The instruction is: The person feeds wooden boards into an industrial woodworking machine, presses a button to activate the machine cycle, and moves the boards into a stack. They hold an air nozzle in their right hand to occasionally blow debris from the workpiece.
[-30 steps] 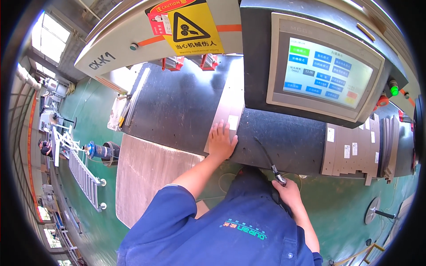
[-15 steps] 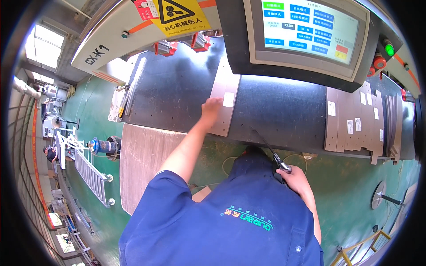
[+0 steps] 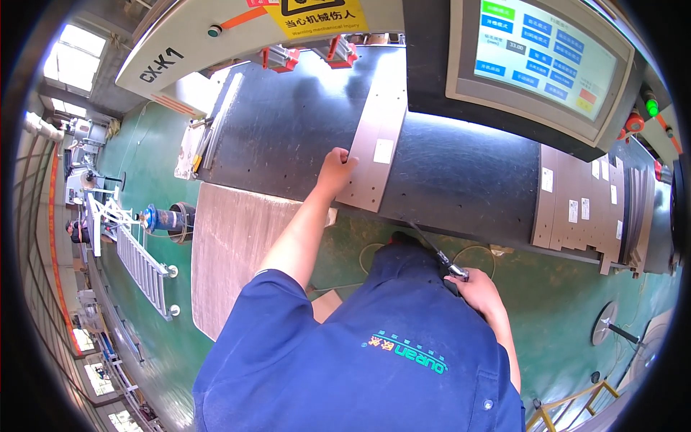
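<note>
A long narrow brown board (image 3: 371,176) with a white label and small holes lies across the dark worktable (image 3: 281,137). My left hand (image 3: 337,174) is at the board's left edge near its front end, its fingers curled and closed against that edge. Low at my right side, my right hand (image 3: 479,288) is wrapped round an air blow gun (image 3: 453,268). The gun's thin dark nozzle points up and left toward the table's front edge. Part of its handle is hidden by my fingers.
Several brown labelled boards (image 3: 565,205) lie on the table's right part. Above the table hang a machine control screen (image 3: 543,61) and red-and-grey clamps (image 3: 281,57). A pale wood-grain panel (image 3: 237,252) stands left of me, beyond it a wheeled white rack (image 3: 144,266).
My left hand has shifted from over the board to its left edge, and its fingers have curled. My right hand keeps the air blow gun. The view has turned slightly.
</note>
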A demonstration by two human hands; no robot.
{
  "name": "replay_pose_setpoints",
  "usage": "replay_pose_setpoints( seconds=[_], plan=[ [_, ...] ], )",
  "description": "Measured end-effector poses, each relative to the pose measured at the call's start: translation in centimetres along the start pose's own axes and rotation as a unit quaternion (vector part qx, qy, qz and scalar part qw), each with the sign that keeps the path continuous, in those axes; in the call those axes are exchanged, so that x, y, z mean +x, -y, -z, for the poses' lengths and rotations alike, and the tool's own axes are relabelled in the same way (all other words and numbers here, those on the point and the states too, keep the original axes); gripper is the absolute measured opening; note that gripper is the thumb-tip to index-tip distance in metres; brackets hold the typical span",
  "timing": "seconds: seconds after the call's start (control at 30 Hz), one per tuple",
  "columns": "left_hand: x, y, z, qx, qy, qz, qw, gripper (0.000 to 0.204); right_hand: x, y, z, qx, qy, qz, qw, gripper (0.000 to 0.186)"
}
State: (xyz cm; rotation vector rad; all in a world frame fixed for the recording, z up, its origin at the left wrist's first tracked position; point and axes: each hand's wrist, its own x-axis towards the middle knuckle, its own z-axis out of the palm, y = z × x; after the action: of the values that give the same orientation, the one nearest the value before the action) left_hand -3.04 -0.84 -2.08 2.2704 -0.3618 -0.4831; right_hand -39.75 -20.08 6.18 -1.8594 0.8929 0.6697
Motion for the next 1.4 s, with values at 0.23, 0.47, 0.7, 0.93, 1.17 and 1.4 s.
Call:
replay_pose_setpoints(
  seconds=[0.23, 0.47, 0.7, 0.93, 1.17, 1.4],
  plan=[
    [-1.1, -4.3, -1.5, 0.236, 0.037, 0.026, 0.971, 0.093, -0.1, 1.0, -0.8, -0.020, 0.014, -0.017, 1.000, 0.045],
    [-3.2, -8.0, -3.3, 0.355, 0.050, 0.047, 0.932, 0.118, -0.7, 2.0, -1.4, -0.010, 0.000, -0.034, 0.999, 0.044],
    [-3.3, -6.2, -3.1, 0.309, 0.001, -0.010, 0.951, 0.122, -1.1, 1.8, -2.4, 0.032, -0.036, -0.040, 0.998, 0.043],
    [-4.5, -4.8, -3.0, 0.272, -0.051, -0.045, 0.960, 0.096, -1.4, 2.4, -3.0, 0.038, -0.044, -0.041, 0.997, 0.042],
    [-4.2, -1.2, -1.2, 0.230, -0.023, -0.071, 0.970, 0.076, -1.4, 2.5, -4.0, 0.044, -0.047, -0.049, 0.997, 0.043],
    [-4.7, 0.2, 1.6, 0.206, -0.035, -0.044, 0.977, 0.072, -1.5, 2.3, -5.1, 0.053, -0.042, -0.060, 0.996, 0.041]
  ],
)
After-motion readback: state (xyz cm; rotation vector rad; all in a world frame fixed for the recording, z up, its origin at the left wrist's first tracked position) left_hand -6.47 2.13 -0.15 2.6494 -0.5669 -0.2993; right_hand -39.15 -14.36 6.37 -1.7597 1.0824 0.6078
